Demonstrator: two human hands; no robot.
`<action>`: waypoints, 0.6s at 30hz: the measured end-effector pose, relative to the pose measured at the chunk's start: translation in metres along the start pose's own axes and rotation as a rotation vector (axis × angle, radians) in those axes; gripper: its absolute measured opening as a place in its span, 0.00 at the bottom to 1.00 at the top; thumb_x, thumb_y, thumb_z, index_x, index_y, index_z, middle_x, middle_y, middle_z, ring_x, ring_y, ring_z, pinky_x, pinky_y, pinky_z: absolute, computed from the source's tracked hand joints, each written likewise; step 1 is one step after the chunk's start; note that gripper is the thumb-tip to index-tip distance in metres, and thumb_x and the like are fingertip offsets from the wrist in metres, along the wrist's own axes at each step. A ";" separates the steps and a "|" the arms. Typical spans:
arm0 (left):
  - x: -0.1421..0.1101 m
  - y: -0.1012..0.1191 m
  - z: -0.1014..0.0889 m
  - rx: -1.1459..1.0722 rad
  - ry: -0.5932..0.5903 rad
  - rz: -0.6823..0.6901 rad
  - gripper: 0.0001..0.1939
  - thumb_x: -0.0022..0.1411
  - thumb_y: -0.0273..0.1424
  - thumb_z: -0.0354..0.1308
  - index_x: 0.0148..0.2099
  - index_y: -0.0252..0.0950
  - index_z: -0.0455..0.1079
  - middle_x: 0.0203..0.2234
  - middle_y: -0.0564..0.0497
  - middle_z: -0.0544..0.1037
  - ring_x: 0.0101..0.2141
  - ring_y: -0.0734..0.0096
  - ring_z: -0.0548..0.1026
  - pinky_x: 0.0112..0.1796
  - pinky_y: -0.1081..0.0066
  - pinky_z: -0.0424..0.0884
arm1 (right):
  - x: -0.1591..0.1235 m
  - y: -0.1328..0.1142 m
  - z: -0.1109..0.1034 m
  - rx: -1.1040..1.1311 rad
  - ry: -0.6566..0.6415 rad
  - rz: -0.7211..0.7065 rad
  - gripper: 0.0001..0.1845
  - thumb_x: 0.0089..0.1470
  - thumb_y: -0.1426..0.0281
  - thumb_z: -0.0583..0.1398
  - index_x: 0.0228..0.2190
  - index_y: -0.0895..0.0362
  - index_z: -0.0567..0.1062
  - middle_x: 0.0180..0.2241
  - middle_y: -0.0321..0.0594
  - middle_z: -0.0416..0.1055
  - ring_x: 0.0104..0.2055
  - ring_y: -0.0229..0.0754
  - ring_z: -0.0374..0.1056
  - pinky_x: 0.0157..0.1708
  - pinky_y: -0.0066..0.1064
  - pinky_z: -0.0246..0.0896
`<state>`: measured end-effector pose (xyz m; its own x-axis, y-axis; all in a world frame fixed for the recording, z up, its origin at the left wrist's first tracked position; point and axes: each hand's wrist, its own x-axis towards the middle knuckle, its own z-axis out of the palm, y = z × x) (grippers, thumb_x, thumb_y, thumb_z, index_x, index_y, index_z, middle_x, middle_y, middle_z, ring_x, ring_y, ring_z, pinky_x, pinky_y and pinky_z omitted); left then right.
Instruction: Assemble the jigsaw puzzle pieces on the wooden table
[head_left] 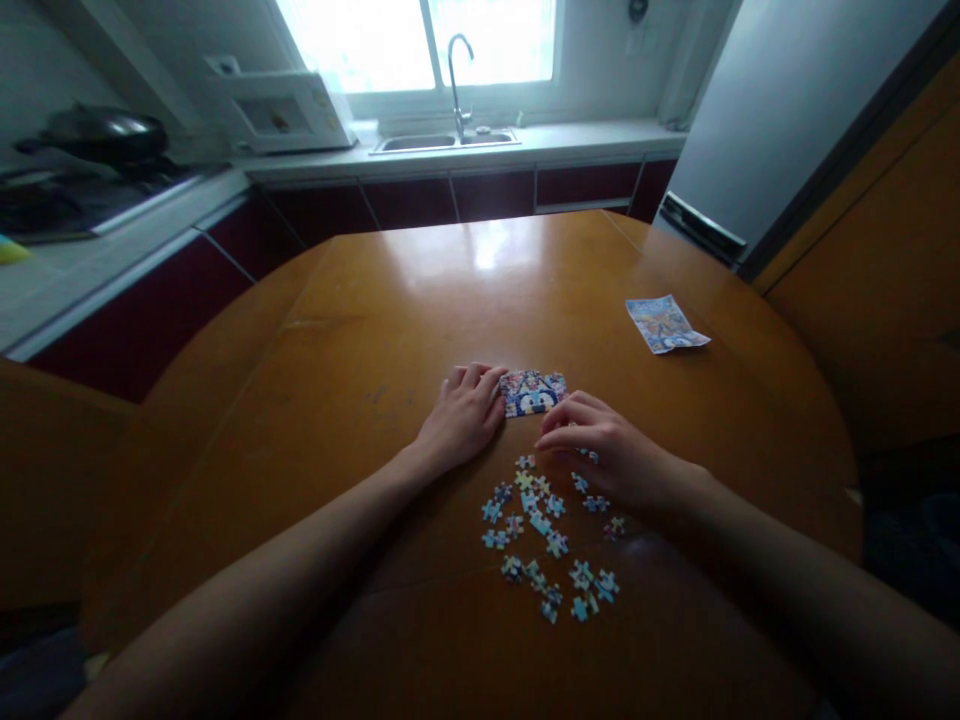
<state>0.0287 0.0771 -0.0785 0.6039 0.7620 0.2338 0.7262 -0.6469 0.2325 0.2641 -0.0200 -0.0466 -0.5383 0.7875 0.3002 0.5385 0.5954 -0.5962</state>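
Left hand (466, 418) flat beside assembled puzzle (532, 392); right hand (600, 452) curled, empty, over loose pieces (544, 530)

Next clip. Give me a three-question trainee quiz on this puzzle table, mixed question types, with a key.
1. True or false: the left hand rests flat against the left edge of the assembled puzzle section.
2. Where do the loose puzzle pieces lie?
A. Beyond the assembled section, towards the sink
B. On the near side of it, between the forearms
C. On the printed sheet
3. Fill in: the printed sheet lies on the wooden table to the ____ of the assembled section.

Key
1. True
2. B
3. Right; it lies apart from both hands, farther from the right hand than the loose pieces are.
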 end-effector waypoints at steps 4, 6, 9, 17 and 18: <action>0.000 0.000 0.000 -0.009 0.006 0.002 0.20 0.73 0.35 0.47 0.63 0.37 0.63 0.54 0.42 0.70 0.53 0.53 0.63 0.57 0.52 0.63 | 0.001 -0.011 0.014 -0.049 -0.102 -0.103 0.11 0.65 0.70 0.59 0.45 0.49 0.80 0.46 0.41 0.75 0.51 0.45 0.65 0.55 0.40 0.60; 0.000 0.000 0.000 -0.012 0.008 0.003 0.20 0.73 0.35 0.47 0.63 0.37 0.63 0.54 0.42 0.70 0.53 0.53 0.63 0.57 0.53 0.63 | 0.001 -0.014 0.018 -0.087 -0.140 -0.128 0.11 0.64 0.69 0.60 0.45 0.49 0.80 0.47 0.41 0.75 0.52 0.45 0.64 0.56 0.42 0.59; 0.000 0.000 0.001 -0.017 0.011 0.007 0.20 0.73 0.35 0.47 0.63 0.37 0.63 0.54 0.43 0.70 0.53 0.53 0.63 0.57 0.53 0.63 | 0.000 -0.013 0.020 -0.129 -0.194 -0.154 0.10 0.63 0.71 0.61 0.43 0.48 0.81 0.49 0.40 0.74 0.52 0.46 0.63 0.56 0.43 0.57; -0.001 -0.001 0.002 -0.007 0.019 0.005 0.19 0.73 0.35 0.48 0.63 0.38 0.63 0.54 0.43 0.70 0.53 0.54 0.63 0.57 0.54 0.63 | -0.001 -0.002 0.015 -0.078 -0.128 -0.162 0.14 0.57 0.80 0.62 0.38 0.50 0.81 0.47 0.41 0.75 0.53 0.46 0.63 0.56 0.43 0.58; -0.001 -0.001 0.002 -0.005 0.016 0.004 0.19 0.73 0.35 0.48 0.63 0.38 0.63 0.54 0.43 0.70 0.53 0.54 0.63 0.57 0.54 0.63 | -0.001 -0.002 0.015 -0.076 -0.131 -0.163 0.15 0.57 0.81 0.61 0.39 0.50 0.81 0.48 0.41 0.74 0.53 0.47 0.63 0.57 0.44 0.58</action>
<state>0.0283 0.0774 -0.0811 0.6014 0.7588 0.2502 0.7220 -0.6502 0.2366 0.2535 -0.0245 -0.0566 -0.6995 0.6551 0.2857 0.4821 0.7276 -0.4880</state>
